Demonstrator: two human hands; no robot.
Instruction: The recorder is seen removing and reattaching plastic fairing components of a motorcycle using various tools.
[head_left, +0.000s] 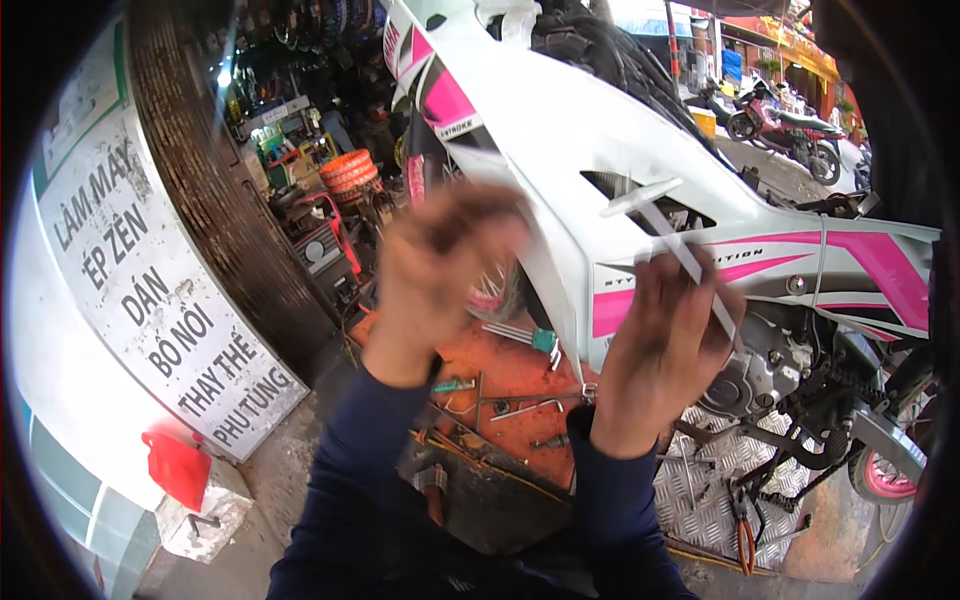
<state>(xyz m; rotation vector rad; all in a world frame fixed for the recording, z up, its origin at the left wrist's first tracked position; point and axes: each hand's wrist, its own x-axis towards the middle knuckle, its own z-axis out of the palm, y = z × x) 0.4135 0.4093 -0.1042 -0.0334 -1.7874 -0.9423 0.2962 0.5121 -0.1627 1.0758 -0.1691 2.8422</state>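
A white motorbike body panel (590,140) with pink and black graphics fills the upper middle and right. My right hand (665,345) is in front of its lower part, fingers closed round a silver T-handle wrench (642,197). The wrench is tilted, its crossbar up near the dark opening in the panel and its shaft running down past my fingers. My left hand (450,265) is raised beside the panel's front edge, over the front wheel area. Motion smears its fingers, so I cannot tell whether they hold anything. Below the panel, the engine casing (750,370) is exposed.
Several tools, among them a hex key (525,408), lie on the orange platform (500,455). Orange-handled pliers (744,530) lie on the metal tread plate (690,490). A signboard (150,280) and shutter (215,170) stand left; parked motorbikes (790,130) are at the far right.
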